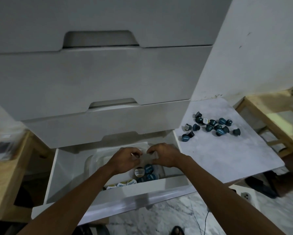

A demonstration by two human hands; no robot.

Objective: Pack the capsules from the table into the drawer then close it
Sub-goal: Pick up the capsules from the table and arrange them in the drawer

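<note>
White drawer fronts fill the upper frame above the open drawer (108,192) at lower centre. I see my left hand's (125,158) fingers (137,154) curled, pinching clear plastic wrap (98,160); my right hand (166,156) mirrors it, fingers bent on the same wrap. Both forearms reach in from below. About eight capsules (144,173) lie beneath them; roughly fifteen loose capsules (210,126) sit on the desk (227,158), centre right.

You see white print on the lids of the capsules in the drawer (143,175) and on the counter (210,125), but it is too small and blurred to read.
</note>
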